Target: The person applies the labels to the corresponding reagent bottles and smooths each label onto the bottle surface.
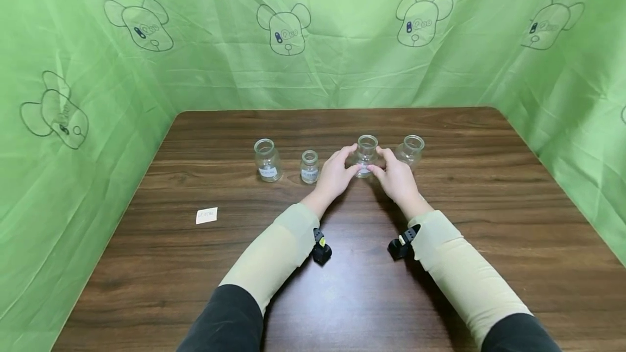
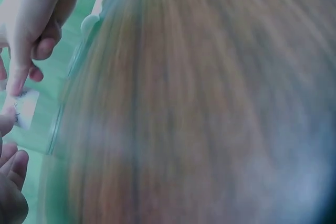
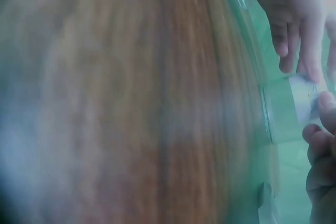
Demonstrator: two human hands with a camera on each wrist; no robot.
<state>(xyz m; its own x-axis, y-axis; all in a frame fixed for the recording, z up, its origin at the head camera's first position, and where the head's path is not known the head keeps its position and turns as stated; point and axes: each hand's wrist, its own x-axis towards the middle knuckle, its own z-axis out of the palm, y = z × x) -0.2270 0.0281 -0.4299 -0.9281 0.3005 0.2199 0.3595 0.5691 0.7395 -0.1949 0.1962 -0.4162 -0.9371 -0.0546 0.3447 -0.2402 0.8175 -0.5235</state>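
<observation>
A clear glass jar [image 1: 367, 151] stands on the table between both hands. The left hand [image 1: 336, 174] grips its left side, fingers near the neck and thumb on a white paper label [image 2: 27, 113]. On the right side the right hand [image 1: 398, 179] grips it the same way, its thumb on the label as well. Both wrist views show the two thumb tips pressing the label close together against the glass. The handwriting is partly covered. Just behind the right hand is another glass jar [image 1: 412, 148], its lower part hidden by that hand.
Left of the hands stand a small labelled bottle [image 1: 310, 168] and a larger labelled jar [image 1: 267, 161]. A loose white label [image 1: 206, 215] lies on the wooden table [image 1: 146, 265] at the left. Green cloth [image 1: 337, 80] hangs around the table's back and sides.
</observation>
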